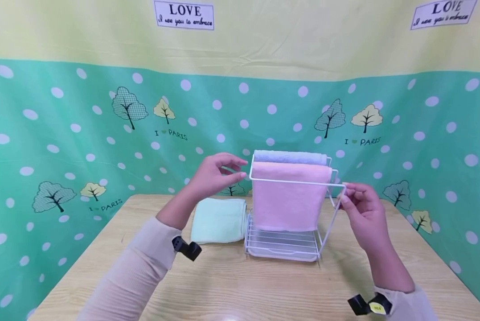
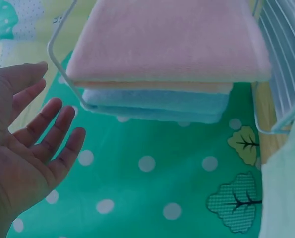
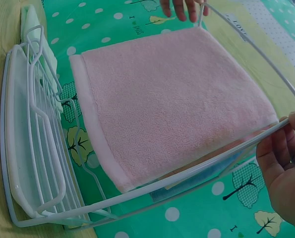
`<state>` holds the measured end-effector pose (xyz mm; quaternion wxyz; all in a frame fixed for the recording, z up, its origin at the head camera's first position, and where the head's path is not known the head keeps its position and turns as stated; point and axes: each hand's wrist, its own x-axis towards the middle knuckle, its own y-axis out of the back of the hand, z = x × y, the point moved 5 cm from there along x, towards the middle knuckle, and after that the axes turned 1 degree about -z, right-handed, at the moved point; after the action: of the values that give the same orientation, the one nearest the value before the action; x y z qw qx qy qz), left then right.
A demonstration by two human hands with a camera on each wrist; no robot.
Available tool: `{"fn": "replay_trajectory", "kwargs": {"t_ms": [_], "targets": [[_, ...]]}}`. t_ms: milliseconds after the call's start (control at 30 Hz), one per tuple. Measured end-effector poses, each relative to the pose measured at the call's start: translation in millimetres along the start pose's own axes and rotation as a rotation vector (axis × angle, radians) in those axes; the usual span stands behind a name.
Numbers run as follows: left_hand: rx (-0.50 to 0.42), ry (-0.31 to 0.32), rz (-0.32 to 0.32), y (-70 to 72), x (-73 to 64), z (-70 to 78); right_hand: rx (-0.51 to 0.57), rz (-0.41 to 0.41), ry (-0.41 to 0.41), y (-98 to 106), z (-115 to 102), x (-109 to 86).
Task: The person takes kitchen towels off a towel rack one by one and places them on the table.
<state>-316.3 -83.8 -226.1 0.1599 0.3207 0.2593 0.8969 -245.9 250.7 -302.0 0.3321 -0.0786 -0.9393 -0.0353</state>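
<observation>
A white wire towel rack stands on the table, with a slatted shelf over a pale tray at its base. Over its upper bars hang a pink towel in front and a light blue towel behind. In the left wrist view, a thin peach-coloured edge shows between the two. My left hand is beside the rack's upper left corner, fingers loosely spread and holding nothing. At the upper right front corner, my right hand pinches the frame between thumb and fingers.
A folded mint-green towel lies on the wooden table, just left of the rack. Behind the table hangs a green and yellow curtain with dots and trees. Each wrist wears a black strap-on piece.
</observation>
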Motion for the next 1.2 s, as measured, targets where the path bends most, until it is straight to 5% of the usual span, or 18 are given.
{"fn": "replay_trajectory", "kwargs": {"t_ms": [167,400,567,833,1200], "targets": [[0.01,0.004,-0.018,-1.6,16.6,16.8,-0.026,-0.009,-0.002,0.3,0.1,0.0],[0.018,-0.071,-0.052,-6.0,30.9,35.1,-0.04,-0.004,-0.004,0.9,-0.4,-0.6],[0.065,-0.085,-0.106,-8.6,39.5,37.9,-0.018,-0.003,-0.005,-0.4,-0.3,-0.5],[0.174,0.004,-0.224,-14.4,52.6,40.6,-0.019,-0.004,-0.005,-0.5,1.7,-1.0],[0.282,-0.018,-0.329,-31.7,72.1,48.7,-0.01,-0.01,0.015,-1.9,0.1,-0.4]]}}
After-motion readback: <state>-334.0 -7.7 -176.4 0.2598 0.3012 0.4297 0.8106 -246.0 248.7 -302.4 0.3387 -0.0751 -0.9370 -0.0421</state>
